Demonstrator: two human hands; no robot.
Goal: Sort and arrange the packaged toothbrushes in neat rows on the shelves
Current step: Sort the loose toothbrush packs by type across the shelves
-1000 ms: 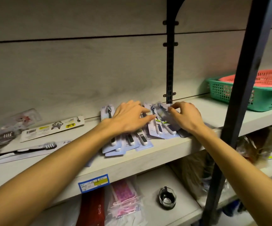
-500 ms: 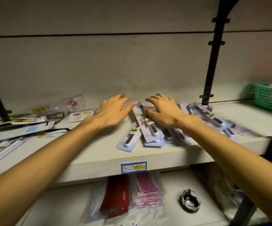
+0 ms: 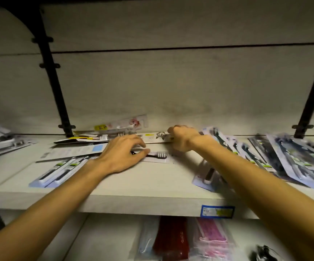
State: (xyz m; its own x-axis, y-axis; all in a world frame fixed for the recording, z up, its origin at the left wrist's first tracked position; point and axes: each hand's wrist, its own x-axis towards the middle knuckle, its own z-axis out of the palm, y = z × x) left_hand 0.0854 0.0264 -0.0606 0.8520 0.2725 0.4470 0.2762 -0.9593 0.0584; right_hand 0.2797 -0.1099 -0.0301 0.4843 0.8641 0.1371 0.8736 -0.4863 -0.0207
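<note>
We are working on the middle shelf (image 3: 133,187), where packaged toothbrushes lie unsorted.

1. Left hand (image 3: 123,154): it rests on a flat pack holding a black-handled toothbrush (image 3: 157,155) near the centre of the shelf. Thumb and forefinger are drawn narrow, pinching at the pack's left end.
2. Right hand (image 3: 183,138): its fingers curl round the right end of a long white carded pack (image 3: 152,138) lying along the back edge of the shelf.
3. Remaining stock: a loose heap of mixed packs (image 3: 96,140) sits toward the back left; twin packs on blue cards (image 3: 58,172) lie at the front left edge; a fanned group of blue blister packs (image 3: 293,162) covers the right end.

Handling, as we judge it: the packs are light, thin and fairly stiff, with slick plastic fronts that slide over one another. We should take hold at the card's end or long edge, not the raised blister, and square each pack against its neighbour.
</note>
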